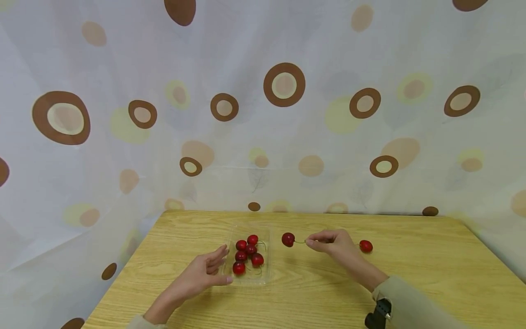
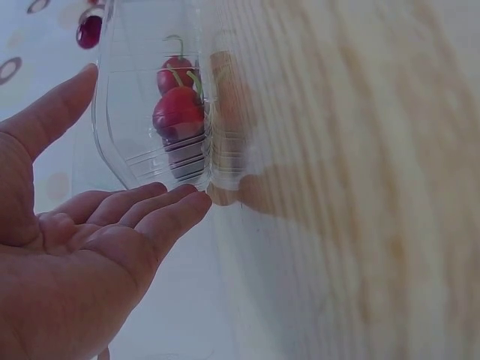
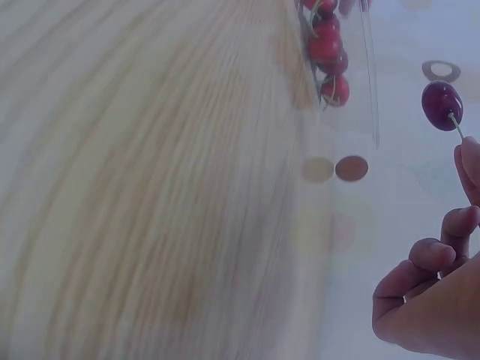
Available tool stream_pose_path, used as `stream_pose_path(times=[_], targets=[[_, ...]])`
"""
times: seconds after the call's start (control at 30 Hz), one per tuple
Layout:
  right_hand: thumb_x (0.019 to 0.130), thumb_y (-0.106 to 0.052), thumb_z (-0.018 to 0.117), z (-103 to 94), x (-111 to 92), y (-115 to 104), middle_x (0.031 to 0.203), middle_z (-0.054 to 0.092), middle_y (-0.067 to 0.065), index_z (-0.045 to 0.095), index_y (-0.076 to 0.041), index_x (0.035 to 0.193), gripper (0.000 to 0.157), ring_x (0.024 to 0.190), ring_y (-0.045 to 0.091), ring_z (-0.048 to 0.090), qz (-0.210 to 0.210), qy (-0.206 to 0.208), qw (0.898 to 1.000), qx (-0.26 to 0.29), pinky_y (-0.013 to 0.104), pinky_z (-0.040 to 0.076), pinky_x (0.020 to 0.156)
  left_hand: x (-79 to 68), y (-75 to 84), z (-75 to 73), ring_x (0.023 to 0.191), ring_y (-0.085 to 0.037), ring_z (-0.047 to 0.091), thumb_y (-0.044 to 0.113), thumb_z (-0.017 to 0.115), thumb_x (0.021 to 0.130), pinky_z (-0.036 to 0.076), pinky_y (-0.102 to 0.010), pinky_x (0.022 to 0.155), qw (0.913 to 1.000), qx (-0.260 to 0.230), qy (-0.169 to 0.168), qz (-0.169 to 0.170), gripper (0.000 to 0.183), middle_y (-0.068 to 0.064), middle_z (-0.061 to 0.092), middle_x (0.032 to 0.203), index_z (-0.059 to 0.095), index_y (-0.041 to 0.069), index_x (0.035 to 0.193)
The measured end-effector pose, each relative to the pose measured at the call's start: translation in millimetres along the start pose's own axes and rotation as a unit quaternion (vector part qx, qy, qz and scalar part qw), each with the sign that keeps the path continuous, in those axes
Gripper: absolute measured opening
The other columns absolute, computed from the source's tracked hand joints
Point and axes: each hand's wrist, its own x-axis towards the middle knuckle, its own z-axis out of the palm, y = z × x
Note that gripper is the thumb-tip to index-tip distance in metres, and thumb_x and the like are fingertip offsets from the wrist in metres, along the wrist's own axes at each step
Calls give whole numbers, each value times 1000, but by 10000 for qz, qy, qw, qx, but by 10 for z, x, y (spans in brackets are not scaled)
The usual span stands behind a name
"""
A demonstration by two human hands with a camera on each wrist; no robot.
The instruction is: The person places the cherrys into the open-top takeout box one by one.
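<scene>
A clear plastic box with several red cherries in it stands on the table. At its left side is my left hand, fingers extended and thumb spread along the near corner; in the left wrist view the fingertips come up to the box wall. My right hand pinches the green stem of a dark red cherry between thumb and forefinger. That cherry hangs in the air to the right of the box, and also shows in the right wrist view.
Another red cherry lies on the wooden table, behind and right of my right hand. A pale curtain with brown and yellow circles rises behind the table. A dark watch sits on the right wrist.
</scene>
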Motion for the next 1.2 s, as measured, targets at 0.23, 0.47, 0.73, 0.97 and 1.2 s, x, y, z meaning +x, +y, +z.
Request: stream_pose_path(times=[0.23,0.47,0.73,0.97,1.2], targets=[[101,-22,75,260,140,-82,120,72,10,78,3,118,30,106,25,64,-181,-278,9994,84,57,52,101,13,-10,6,149,-50,33,20,77,99,33,-58,119,10000,19,20,-26,90,-28,29,166,22,-6,164],[101,-18,75,468,207,-130,116,74,12,78,4,116,28,98,24,64,-470,-406,9980,96,55,54,95,19,-18,12,149,-50,33,20,78,99,33,-58,119,10000,20,36,-72,90,-27,29,166,22,-6,164],[100,-17,76,636,254,-170,109,74,8,79,4,112,25,85,22,56,-510,-474,9975,74,45,51,80,19,-16,8,149,-50,33,20,78,99,33,-58,119,10000,33,25,-53,90,-28,29,166,22,-6,164],[99,-16,77,727,286,-178,97,70,7,79,7,112,26,77,20,45,-616,-526,9967,64,36,42,70,15,-8,2,149,-50,32,21,78,99,34,-58,119,9999,23,20,-99,90,-27,28,166,21,-5,165],[98,-13,78,822,309,-179,93,68,6,79,7,110,24,77,19,43,-552,-488,9972,105,35,40,70,5,9,2,149,-50,32,21,77,99,33,-59,119,9999,-3,23,-110,90,-27,28,166,22,-5,165]])
